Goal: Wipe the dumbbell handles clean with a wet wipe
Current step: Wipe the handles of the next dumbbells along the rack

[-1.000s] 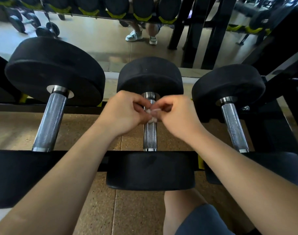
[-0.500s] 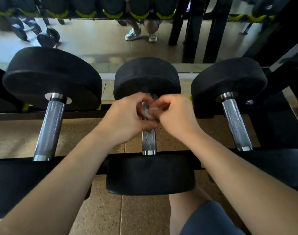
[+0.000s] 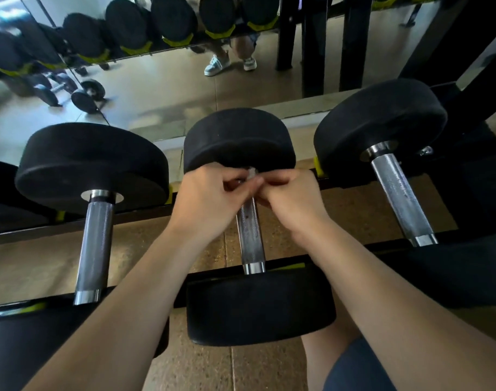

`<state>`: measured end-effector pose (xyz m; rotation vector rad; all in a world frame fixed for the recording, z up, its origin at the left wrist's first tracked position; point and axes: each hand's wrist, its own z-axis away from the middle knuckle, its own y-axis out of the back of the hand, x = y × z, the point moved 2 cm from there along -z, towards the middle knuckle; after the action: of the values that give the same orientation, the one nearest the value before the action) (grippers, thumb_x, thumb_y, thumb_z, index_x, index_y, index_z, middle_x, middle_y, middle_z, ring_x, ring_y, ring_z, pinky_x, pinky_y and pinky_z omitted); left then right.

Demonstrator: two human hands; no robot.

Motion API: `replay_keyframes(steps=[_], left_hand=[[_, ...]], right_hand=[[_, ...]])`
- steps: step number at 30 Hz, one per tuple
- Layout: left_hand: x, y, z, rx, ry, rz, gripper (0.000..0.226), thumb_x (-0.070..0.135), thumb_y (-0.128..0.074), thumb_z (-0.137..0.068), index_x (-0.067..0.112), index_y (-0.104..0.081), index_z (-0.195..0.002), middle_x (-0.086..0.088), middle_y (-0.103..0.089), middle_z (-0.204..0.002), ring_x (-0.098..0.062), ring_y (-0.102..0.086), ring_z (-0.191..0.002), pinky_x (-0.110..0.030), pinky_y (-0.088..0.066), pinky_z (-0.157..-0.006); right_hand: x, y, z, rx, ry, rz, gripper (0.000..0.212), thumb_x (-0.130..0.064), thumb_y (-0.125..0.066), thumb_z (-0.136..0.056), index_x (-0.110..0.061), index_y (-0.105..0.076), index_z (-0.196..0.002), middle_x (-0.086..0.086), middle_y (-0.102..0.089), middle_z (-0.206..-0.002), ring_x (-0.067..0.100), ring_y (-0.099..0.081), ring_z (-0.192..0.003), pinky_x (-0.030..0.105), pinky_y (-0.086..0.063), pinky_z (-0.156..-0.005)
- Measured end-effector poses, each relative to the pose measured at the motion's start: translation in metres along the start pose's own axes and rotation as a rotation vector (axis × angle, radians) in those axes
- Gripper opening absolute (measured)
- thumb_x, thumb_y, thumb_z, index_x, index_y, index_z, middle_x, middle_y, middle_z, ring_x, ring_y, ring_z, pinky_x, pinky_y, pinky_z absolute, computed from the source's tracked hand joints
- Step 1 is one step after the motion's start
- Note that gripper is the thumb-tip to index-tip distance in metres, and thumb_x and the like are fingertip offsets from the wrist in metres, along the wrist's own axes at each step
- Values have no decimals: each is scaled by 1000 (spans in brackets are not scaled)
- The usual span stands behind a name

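While a second ago the two hands sat lower on the bar with its far collar bare above them, the left hand and right hand now press close together at the very top of the middle dumbbell handle, tight under the far head. The collar is covered and a longer stretch of knurled steel lies bare below the knuckles. Both hands are curled, fingertips meeting over the bar and pinching the wet wipe, of which only a small white scrap shows between them. Whether it wraps right round the bar is hidden by the fingers.

This suggests the wipe has been worked up to the far end, so this handle's upper part is likely dealt with. The bare lower length shows a few dark specks and probably wants a pass back toward the near head. The left dumbbell handle and right dumbbell handle lie untouched on the rack, well apart from both hands, so most of the job seems still ahead
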<state>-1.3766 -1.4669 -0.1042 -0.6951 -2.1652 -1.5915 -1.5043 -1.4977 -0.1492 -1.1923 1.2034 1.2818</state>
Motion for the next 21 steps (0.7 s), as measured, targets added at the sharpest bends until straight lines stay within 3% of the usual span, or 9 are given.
replay_keyframes(steps=[2,5,7,10,12,14,16,18,21], left_hand=[[-5,2,2,32,60,81,5,37,-67,-87,42,-70,-87,25,-61,-73,8,-61,-79,-10,-48,-69],[-18,2,6,103,180,201,12,35,-69,-86,32,-74,-97,24,-67,-79,10,-64,-79,-10,-50,-75],[-19,0,9,152,188,180,18,33,-71,-85,27,-75,-103,17,-71,-87,6,-65,-81,-15,-52,-79],[-6,-3,8,272,-68,-48,20,19,-74,-83,19,-75,-103,5,-69,-96,-3,-62,-85,-18,-51,-79],[0,-8,4,231,-253,-175,17,13,-71,-84,14,-76,-100,-3,-68,-97,-13,-63,-87,-27,-52,-78],[0,-11,0,145,-317,-231,17,16,-65,-88,13,-75,-102,-5,-68,-97,-18,-64,-88,-36,-54,-76],[-4,-7,-1,135,-284,-202,18,19,-64,-89,15,-75,-103,-2,-69,-96,-16,-64,-88,-34,-54,-78],[-7,-1,2,174,-187,-124,15,20,-69,-87,19,-76,-101,4,-71,-93,-9,-65,-87,-23,-51,-79],[-8,0,4,207,31,34,13,22,-76,-82,27,-75,-94,17,-70,-84,2,-65,-81,-12,-50,-77]], right_hand=[[-8,-3,4,-55,268,261,15,-10,-68,-85,-18,-77,-95,-6,-74,-91,4,-68,-87,22,-55,-80],[-16,-13,5,-35,476,522,14,-9,-67,-85,-18,-76,-91,-6,-72,-91,4,-64,-82,16,-50,-74],[-16,-12,3,60,458,510,11,-12,-69,-85,-19,-75,-92,-8,-72,-89,3,-64,-79,15,-51,-72],[-10,-4,-2,141,292,471,9,-24,-70,-86,-19,-74,-92,-10,-70,-84,2,-63,-75,8,-46,-65],[-4,-2,-7,107,133,335,9,-19,-68,-86,-18,-74,-92,-7,-71,-86,6,-65,-80,16,-51,-72],[-4,-2,-7,60,27,140,15,-9,-64,-86,-17,-75,-94,-5,-71,-87,7,-67,-85,23,-55,-78],[-7,-3,-2,-4,53,74,22,-5,-60,-89,-18,-74,-99,-9,-71,-91,2,-65,-88,15,-52,-79],[-11,-7,3,-88,127,98,27,-4,-57,-91,-21,-73,-104,-12,-71,-96,-1,-63,-94,7,-48,-78],[-13,-10,3,-108,127,90,29,-3,-55,-91,-20,-74,-105,-8,-72,-101,3,-64,-98,19,-51,-88]])
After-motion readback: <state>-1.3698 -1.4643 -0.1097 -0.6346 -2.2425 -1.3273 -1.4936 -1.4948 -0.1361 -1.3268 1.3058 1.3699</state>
